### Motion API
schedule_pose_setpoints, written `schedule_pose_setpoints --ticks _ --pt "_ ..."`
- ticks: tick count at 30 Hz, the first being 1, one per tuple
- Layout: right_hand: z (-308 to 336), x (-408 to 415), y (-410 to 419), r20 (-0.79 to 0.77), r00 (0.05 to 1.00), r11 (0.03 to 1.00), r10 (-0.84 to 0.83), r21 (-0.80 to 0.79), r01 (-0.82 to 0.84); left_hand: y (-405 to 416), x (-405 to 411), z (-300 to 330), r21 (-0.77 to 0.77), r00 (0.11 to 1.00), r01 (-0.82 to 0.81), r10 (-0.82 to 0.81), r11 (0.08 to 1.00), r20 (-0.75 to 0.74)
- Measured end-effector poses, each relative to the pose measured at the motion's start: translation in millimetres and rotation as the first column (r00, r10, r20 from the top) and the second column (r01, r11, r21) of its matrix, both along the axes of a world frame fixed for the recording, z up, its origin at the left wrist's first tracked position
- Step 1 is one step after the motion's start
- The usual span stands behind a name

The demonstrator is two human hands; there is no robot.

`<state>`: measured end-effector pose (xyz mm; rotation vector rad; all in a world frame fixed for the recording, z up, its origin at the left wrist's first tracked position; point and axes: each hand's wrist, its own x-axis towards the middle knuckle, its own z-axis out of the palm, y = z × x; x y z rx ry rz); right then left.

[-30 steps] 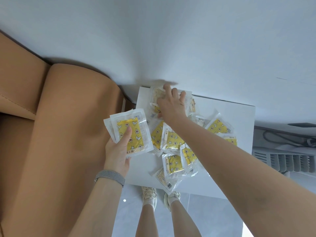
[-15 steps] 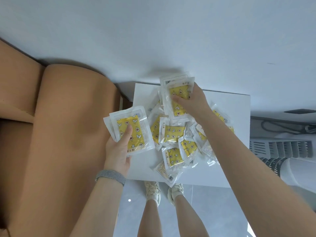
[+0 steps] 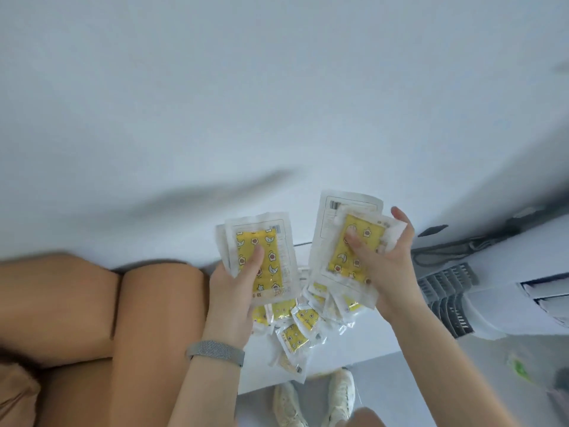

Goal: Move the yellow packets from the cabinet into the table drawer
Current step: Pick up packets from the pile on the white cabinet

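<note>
My left hand (image 3: 237, 291) grips a small stack of yellow packets (image 3: 274, 241) in clear wrappers, thumb pressed on the front one. My right hand (image 3: 391, 266) grips another bunch of yellow packets (image 3: 341, 238), lifted above the white cabinet top (image 3: 363, 340). Several more yellow packets (image 3: 295, 328) lie in a loose pile on that top, between and below my hands. No table drawer is in view.
A tan leather sofa (image 3: 101, 318) stands close on the left, touching the cabinet's side. A white wall fills the upper view. On the right stand a white appliance with grey vents (image 3: 455, 300) and cables. My feet in pale shoes (image 3: 314, 399) are below the cabinet edge.
My right hand took packets from the far side of the pile and lifted them up and right. My left hand rose with its stack. The view swung, so the pile sits lower.
</note>
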<state>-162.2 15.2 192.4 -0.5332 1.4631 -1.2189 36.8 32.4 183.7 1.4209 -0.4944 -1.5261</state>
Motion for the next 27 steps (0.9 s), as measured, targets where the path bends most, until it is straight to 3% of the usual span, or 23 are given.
schedule_pose_setpoints --ticks 5,11,18,27 --pt "83 -37 35 0.148 0.981 0.992 -0.124 0.024 0.122 2 -41 89 -0.128 0.991 0.132 -0.132 0.983 0.012" --pt "154 -92 88 0.161 0.933 0.941 -0.322 -0.056 0.335 19 -114 162 -0.219 0.955 0.278 -0.294 0.935 -0.042" --pt "188 -168 186 0.106 0.859 0.852 -0.501 -0.114 0.511 72 -208 184 -0.182 0.880 0.461 -0.474 0.869 -0.033" --pt "201 -244 348 0.107 0.626 0.612 -0.772 -0.137 0.779 180 -330 193 -0.192 0.670 0.723 -0.741 0.664 -0.038"
